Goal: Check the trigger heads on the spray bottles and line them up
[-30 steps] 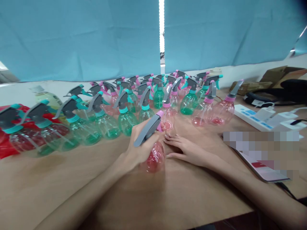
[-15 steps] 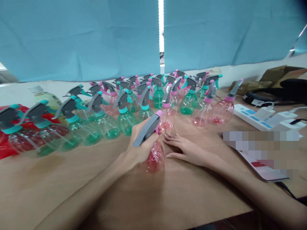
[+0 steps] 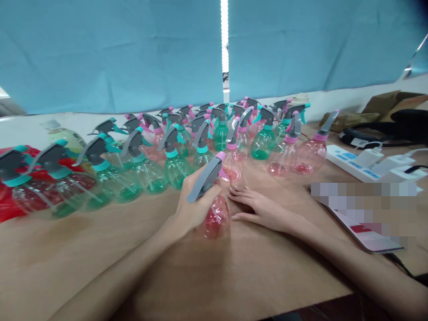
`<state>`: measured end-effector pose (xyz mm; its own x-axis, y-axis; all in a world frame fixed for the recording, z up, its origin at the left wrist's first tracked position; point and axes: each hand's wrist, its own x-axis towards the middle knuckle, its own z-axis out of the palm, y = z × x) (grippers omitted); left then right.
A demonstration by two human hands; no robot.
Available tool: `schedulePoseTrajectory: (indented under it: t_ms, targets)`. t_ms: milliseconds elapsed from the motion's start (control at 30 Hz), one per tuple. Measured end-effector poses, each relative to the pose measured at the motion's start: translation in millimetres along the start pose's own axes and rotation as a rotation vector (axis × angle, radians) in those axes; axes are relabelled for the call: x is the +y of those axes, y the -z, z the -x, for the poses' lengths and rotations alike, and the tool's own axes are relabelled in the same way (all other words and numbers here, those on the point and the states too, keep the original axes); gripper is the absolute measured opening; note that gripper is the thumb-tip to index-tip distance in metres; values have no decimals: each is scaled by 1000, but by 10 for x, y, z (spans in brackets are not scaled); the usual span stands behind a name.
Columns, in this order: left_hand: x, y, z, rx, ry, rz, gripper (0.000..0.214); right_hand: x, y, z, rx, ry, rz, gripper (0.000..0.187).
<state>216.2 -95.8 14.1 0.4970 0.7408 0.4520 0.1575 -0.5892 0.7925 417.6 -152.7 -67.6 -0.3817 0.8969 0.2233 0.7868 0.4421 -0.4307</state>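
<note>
My left hand (image 3: 194,205) is closed around the neck of a clear pink spray bottle (image 3: 216,218) with a grey and pink trigger head. The bottle is on or just over the table, and my palm hides its collar. To its right, my right hand (image 3: 257,207) lies flat on the table with fingers stretched out, holding nothing. Just beyond both hands stands another pink spray bottle (image 3: 232,167). A green spray bottle (image 3: 177,171) with a turquoise collar is close behind my left hand.
Several green and pink spray bottles crowd the back and left of the brown table (image 3: 267,276). At right are a white power strip (image 3: 347,162) with plugs, a phone-like device (image 3: 371,234) and black headphones (image 3: 384,131). A red bag (image 3: 6,205) sits far left.
The pink trigger on the held bottle now stands out further from the neck, and the head has shifted very slightly. My right hand has stayed in place.
</note>
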Motion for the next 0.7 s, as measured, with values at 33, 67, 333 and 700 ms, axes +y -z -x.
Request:
schedulePoseTrajectory:
  t_ms: [33,67,333,700]
  targets:
    - [-11,-3,5,-2,4,8,6,1,-1,0,-2,-2,2,72]
    - [-20,-6,7,-4,5,18,6,2,-3,1,-2,-3,2,71]
    - [-14,-20,-6,-12,0,68,8,7,-11,1,17,3,-5,68]
    - [12,-12,6,-5,13,51,5,10,-14,6,38,12,-23,66]
